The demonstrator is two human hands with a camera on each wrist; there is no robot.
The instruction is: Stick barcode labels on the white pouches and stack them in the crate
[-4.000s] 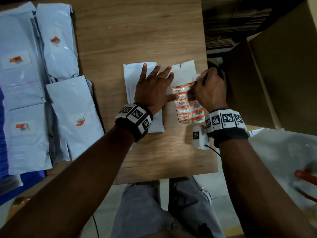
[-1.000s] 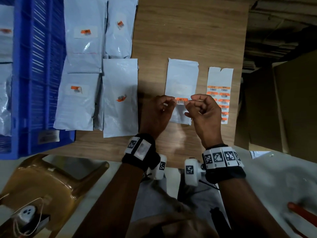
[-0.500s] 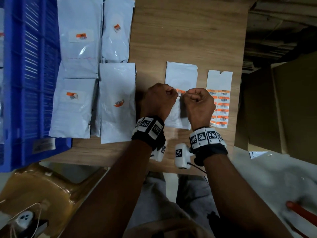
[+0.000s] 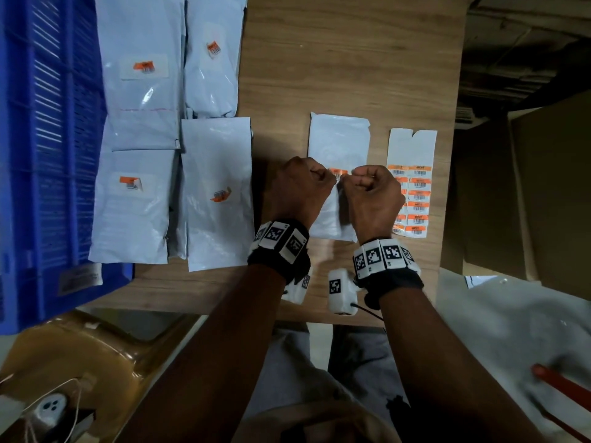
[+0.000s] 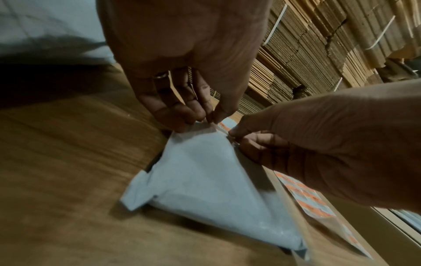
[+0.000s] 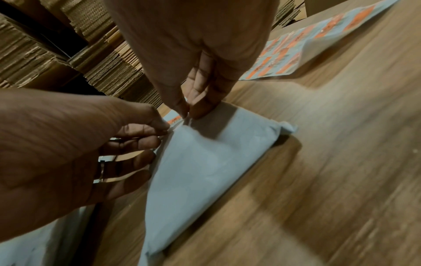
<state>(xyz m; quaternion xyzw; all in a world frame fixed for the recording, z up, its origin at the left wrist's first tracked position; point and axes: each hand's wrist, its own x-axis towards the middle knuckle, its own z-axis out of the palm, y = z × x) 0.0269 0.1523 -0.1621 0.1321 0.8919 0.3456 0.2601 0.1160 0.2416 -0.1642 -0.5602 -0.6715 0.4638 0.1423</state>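
I am sitting at the wooden table, with the blue crate standing at its left edge, its long side running away from me. Just right of the crate, four labelled white pouches are lying in two columns, each with its long axis pointing away from me too. The one white pouch I am working on is lying apart from them near the middle of the table, also lengthwise away from me, its far end flat and its near end hidden behind my wrists in the head view. The label sheet is lying just to its right, parallel to it, orange labels filling its nearer part. My left hand and right hand are curled over the pouch's middle, each pinching one end of a single orange barcode label, which is stretching crosswise over the pouch. From the head view I am seeing only knuckles; the wrist views are showing the thumb and forefinger tips pressed together on the label's ends, right at the pouch's surface, plus stacked cardboard beyond the table. Whether the label is touching the pouch I cannot tell.
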